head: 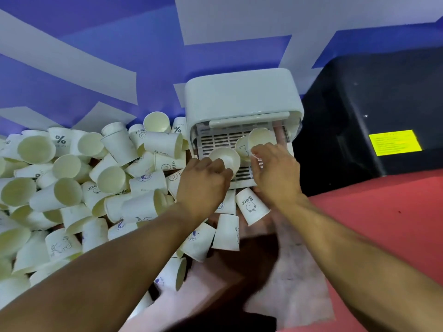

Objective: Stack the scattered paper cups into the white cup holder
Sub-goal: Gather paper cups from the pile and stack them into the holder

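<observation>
Because paper cups are light, thin and easy to squash, a soft hold round the side is best. The left hand (203, 178) has its grip closed round one cup (225, 159) at the near edge of the white cup holder (239, 97). The right hand (275, 171) curls by two cups (261, 137) inside it; I cannot tell if its grip holds one. A pile (72, 178) of cups lies left.

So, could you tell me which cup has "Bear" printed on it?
The cup just below the right hand, before the white cup holder; no other visible cup shows that word.
</observation>
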Demonstrator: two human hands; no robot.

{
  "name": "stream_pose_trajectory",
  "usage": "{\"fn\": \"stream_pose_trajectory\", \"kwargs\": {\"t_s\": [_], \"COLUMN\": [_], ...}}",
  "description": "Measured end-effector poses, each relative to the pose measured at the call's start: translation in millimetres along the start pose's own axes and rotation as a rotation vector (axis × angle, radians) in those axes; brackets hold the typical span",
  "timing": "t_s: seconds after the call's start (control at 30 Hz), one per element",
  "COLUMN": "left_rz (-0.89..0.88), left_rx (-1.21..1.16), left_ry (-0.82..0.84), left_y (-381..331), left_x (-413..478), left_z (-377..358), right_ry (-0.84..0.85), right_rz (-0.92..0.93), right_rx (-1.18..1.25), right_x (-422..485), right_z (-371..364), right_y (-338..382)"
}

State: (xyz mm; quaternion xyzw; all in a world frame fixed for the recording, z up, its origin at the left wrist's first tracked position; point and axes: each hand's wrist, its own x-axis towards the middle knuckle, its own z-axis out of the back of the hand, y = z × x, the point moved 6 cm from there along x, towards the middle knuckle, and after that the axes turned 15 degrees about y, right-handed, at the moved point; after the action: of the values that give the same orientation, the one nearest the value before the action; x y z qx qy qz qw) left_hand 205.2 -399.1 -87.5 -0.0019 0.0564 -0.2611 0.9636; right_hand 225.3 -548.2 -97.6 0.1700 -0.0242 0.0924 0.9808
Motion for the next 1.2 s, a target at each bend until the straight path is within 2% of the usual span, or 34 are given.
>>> {"fn": "stream_pose_trajectory", "kwargs": {"t_s": [0.17,0.33,0.5,0.7,0.97,1.2], "left_rz": [0.025,0.033,0.062,0.065,0.069,0.085], "left_rx": [0.029,-0.006,0.016,0.081,0.147,0.015], "left_ry": [0.168,0.200,0.304,0.368,0.330,0.300], "left_y": [3,9,10,9,26,24], "left_x": [12,21,24,23,14,9], "left_z": [-33,-47,-54,-53,-52,-61], "right_ry": [0.175,0.265,0.466,0.597,0.468,0.439], "right_rz": [0.058,0.078,0.072,0.080,0.078,0.090], "right_rx": [-0.104,-0.252,-0.184,-0.228,-0.267,-0.194], "right_x": [12,26,31,30,11,-4], "right_z": [-33,-44,-60,-71,-67,-77], "right_y": [-7,-8,-8,-6,12,15]}}
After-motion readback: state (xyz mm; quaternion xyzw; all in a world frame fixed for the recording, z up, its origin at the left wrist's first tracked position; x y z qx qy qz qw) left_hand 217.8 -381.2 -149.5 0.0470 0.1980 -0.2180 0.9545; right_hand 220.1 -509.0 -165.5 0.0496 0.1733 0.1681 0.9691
